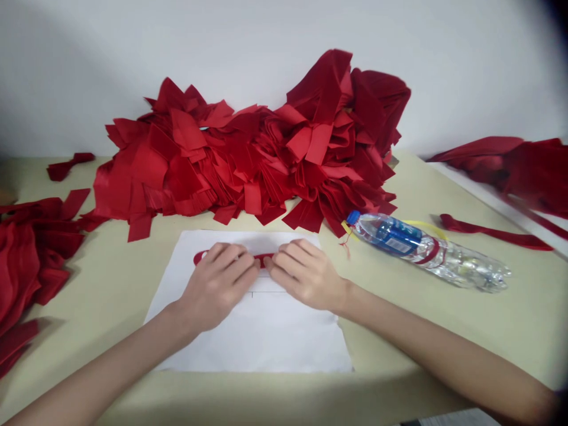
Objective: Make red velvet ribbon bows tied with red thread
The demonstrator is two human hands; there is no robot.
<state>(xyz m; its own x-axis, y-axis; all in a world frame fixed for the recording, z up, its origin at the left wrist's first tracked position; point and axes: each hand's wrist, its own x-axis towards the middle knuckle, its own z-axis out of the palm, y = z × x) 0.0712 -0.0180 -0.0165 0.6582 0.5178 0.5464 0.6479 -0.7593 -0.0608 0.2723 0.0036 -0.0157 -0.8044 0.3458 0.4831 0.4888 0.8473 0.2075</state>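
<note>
Over a white sheet of paper (266,337) with thin drawn lines, a red ribbon (266,259) runs crosswise between my hands. My left hand (217,284) has its fingers curled on the ribbon, and a small loop of it shows past the knuckles on the left. With thumb and fingers bent together, my right hand (306,275) grips the ribbon's other side. The two thumbs nearly meet at the middle. My fingers hide most of the ribbon, including its right end.
A big heap of red ribbon pieces (248,154) lies against the wall. More red ribbons (39,248) lie at the left and on a white board (470,177) at the right. A clear plastic bottle (461,263) with a blue cap lies right of the paper, beside a yellow band.
</note>
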